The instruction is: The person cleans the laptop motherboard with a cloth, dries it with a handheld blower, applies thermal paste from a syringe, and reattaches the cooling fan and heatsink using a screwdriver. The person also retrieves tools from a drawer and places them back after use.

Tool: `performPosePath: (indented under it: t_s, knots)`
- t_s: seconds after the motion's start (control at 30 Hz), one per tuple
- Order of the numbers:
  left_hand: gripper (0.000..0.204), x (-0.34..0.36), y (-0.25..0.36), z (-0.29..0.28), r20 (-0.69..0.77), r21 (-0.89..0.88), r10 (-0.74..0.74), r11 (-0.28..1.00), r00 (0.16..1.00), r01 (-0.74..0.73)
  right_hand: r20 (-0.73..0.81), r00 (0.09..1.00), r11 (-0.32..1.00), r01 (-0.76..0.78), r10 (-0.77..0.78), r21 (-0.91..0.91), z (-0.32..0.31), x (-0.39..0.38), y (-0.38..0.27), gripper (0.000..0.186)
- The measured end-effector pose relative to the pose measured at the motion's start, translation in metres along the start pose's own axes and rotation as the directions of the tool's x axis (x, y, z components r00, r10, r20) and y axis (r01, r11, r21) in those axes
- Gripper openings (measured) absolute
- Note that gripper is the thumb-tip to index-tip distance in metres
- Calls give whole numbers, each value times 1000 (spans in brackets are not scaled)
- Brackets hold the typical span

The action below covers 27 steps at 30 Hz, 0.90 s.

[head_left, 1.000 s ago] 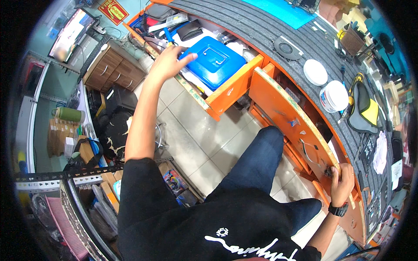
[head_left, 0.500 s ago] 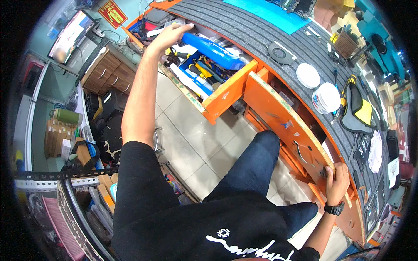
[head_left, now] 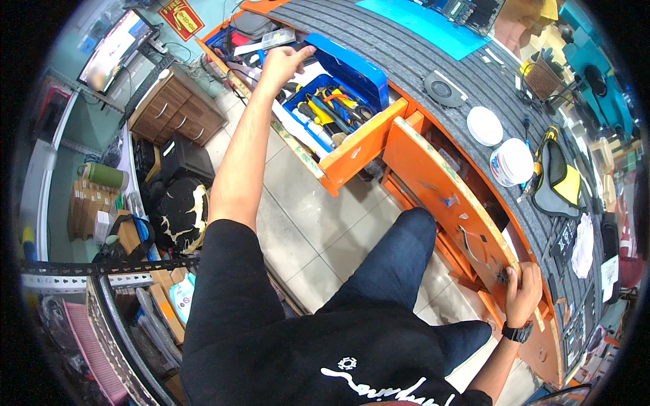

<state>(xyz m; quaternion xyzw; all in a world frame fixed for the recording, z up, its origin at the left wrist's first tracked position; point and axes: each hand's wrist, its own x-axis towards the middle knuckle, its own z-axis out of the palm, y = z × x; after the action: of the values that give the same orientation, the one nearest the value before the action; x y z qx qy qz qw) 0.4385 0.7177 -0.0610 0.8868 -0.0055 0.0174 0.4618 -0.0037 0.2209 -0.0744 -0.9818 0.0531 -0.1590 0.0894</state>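
Observation:
A blue box [head_left: 306,86] holding several yellow-and-black hand tools [head_left: 325,115] sits in the pulled-out orange drawer [head_left: 362,152]. Its blue lid [head_left: 359,71] stands raised on the side toward the bench. My left hand [head_left: 279,68] reaches over the drawer, its fingertips at the lid's near-left corner; the fingers look closed on that edge, partly hidden. At the right, my right hand [head_left: 523,291] is closed over the top edge of a second orange drawer front [head_left: 467,210], thumb on the outer face. That drawer is partly pulled out and its inside is mostly hidden.
On the grey ribbed bench top [head_left: 399,51] are a blower fan [head_left: 445,89], a white tub [head_left: 512,162], its round lid [head_left: 485,126], a grey-yellow pouch [head_left: 558,176] and a blue mat [head_left: 426,26]. A wooden cabinet [head_left: 172,111] and cluttered shelving stand left. My knee is below the drawers.
The blue lid has swung up and away, uncovering more tools in the box. My left hand has moved slightly right and down. My right hand stays on the drawer edge.

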Motion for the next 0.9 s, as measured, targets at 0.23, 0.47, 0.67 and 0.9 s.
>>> performPosePath:
  t_s: [0.23,0.47,0.67,0.9]
  knots:
    - [33,16,-34,11,728,615,-178,596,662,-516,-4,1000,1000,14,-13,22,0,-1,-1,18]
    - [54,3,-54,22,691,714,-243,381,681,-588,-8,1000,1000,-9,9,-7,0,-1,2,23]
    - [52,3,-57,15,737,628,-172,532,654,-568,-30,1000,1000,7,-7,-13,-2,1,2,25]
    - [44,17,-65,-1,695,560,-141,721,705,-408,-67,997,1000,27,-27,-8,-5,2,-1,26]
